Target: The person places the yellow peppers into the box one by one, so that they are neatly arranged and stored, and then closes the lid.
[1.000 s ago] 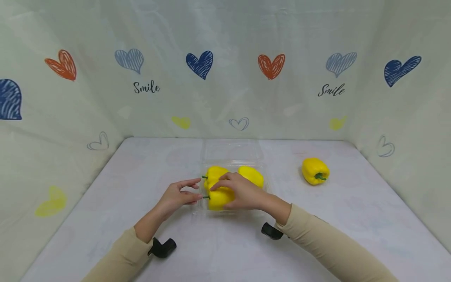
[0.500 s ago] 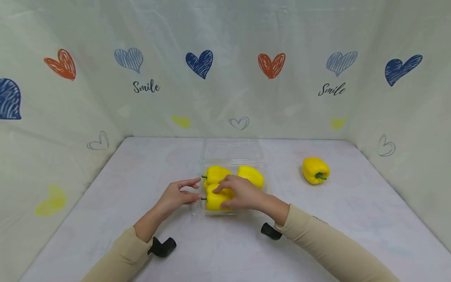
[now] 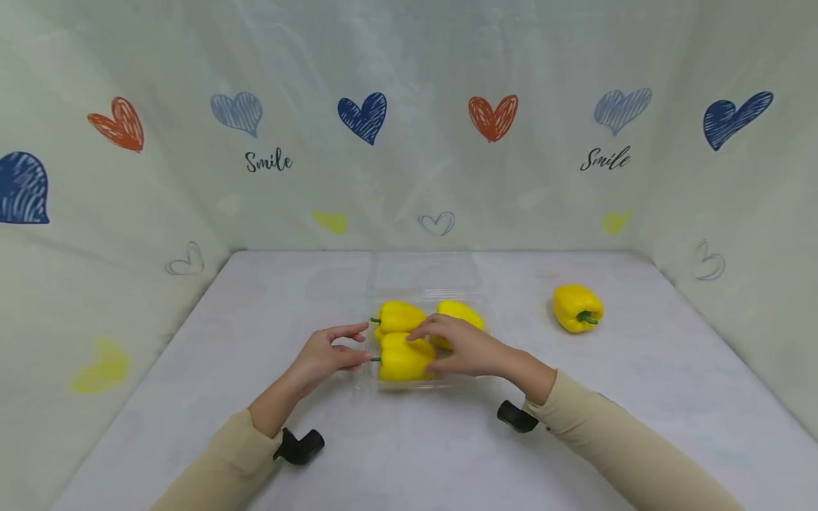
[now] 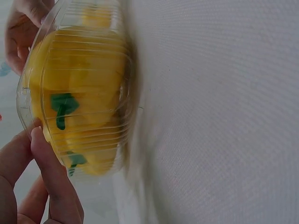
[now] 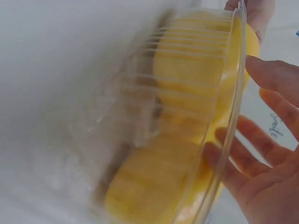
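A clear plastic clamshell container (image 3: 427,273) lies with its lid back, holding yellow bell peppers. The front bell pepper (image 3: 402,363) has its green stem pointing left; behind it sit another yellow pepper (image 3: 399,312) and a right-hand one (image 3: 461,311). My left hand (image 3: 329,358) pinches the container's left rim, thumb and forefinger meeting there in the left wrist view, with green stems (image 4: 64,105) seen through the ribbed wall. My right hand (image 3: 469,348) hovers at the front pepper's right end, fingers spread and loosely bent. In the right wrist view its fingertips (image 5: 212,151) reach over the rim.
Another yellow bell pepper (image 3: 577,310) lies on the white table (image 3: 639,383) to the right of the container. A pale curtain (image 3: 434,64) printed with hearts closes off the back and sides. Black wrist mounts (image 3: 300,447) hang under both sleeves.
My right hand has drawn back to the right, loosening from the front pepper, which now sits in the container's front left. The left hand stays at the rim. The head view shifted slightly.
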`<state>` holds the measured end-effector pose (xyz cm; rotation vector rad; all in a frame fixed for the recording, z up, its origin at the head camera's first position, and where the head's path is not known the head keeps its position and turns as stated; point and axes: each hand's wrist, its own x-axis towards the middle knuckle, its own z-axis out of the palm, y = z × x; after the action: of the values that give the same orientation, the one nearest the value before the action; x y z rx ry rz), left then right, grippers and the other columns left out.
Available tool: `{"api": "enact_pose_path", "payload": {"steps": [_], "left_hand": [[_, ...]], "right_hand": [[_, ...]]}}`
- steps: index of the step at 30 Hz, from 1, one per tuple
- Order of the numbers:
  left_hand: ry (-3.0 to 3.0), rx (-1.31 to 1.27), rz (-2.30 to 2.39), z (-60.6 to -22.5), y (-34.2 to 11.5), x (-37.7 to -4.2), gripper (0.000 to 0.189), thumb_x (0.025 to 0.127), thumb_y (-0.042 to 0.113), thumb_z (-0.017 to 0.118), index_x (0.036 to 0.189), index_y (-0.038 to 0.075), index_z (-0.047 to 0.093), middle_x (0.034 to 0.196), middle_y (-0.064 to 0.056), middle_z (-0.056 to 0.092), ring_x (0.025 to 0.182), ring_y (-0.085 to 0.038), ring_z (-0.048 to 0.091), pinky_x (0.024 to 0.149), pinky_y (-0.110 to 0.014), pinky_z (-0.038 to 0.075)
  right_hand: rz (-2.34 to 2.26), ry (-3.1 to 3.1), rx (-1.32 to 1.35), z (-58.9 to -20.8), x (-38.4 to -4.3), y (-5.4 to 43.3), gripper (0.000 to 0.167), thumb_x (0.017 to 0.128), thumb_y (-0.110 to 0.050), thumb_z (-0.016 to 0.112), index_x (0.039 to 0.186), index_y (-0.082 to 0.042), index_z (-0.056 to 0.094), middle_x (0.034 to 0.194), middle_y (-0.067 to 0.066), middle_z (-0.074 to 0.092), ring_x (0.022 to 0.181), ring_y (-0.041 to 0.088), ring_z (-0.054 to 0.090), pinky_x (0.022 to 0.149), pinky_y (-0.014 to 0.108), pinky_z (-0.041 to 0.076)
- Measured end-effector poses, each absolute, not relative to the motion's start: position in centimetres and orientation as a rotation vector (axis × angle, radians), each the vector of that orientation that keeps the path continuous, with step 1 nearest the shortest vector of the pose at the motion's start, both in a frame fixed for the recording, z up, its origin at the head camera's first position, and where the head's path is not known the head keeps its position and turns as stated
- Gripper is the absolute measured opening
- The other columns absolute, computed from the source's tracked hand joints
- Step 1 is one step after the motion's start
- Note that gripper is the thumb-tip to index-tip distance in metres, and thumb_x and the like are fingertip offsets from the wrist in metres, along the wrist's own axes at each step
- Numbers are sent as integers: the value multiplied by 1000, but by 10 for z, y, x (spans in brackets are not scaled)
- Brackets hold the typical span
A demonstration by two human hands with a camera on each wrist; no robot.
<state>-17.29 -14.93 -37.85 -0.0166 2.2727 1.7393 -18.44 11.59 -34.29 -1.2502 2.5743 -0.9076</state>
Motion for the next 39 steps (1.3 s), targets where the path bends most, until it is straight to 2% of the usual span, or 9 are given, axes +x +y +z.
{"api": "enact_pose_path", "payload": {"steps": [6,13,20,25,39], "left_hand": [[2266,-39,1757,-378,-147,-172,62,77,12,77,133,10,53,116,-11,53,77,-20,63,74,-31,55],[2253,-19,1784,-380,-148,-172,62,77,13,77,133,8,53,115,-12,53,76,-22,63,74,-32,55],[2247,-22,1801,-378,-147,-170,61,77,11,76,134,7,51,116,-12,52,75,-21,63,73,-33,55],[2243,-21,1808,-376,-147,-170,61,77,10,76,133,8,52,115,-12,52,78,-22,63,73,-34,55],[2251,-32,1782,-380,-148,-173,60,78,8,75,134,8,52,115,-13,52,80,-22,65,72,-31,55]], "right_hand": [[-1043,2637,-1277,-342,-184,136,33,80,-6,72,113,-6,64,110,4,62,103,25,55,92,38,45],[-1130,2740,-1215,-343,-187,164,31,79,-2,72,109,-5,64,109,1,62,102,23,55,89,44,47],[-1187,2867,-1096,-344,-191,193,29,79,-1,72,107,-4,64,106,5,63,99,27,57,85,47,49],[-1201,2963,-1049,-344,-193,212,30,78,2,72,106,-4,65,103,9,64,97,29,59,84,47,49],[-1161,3163,-843,-338,-191,253,29,76,2,74,103,-1,66,102,9,65,97,27,57,83,45,47]]}}
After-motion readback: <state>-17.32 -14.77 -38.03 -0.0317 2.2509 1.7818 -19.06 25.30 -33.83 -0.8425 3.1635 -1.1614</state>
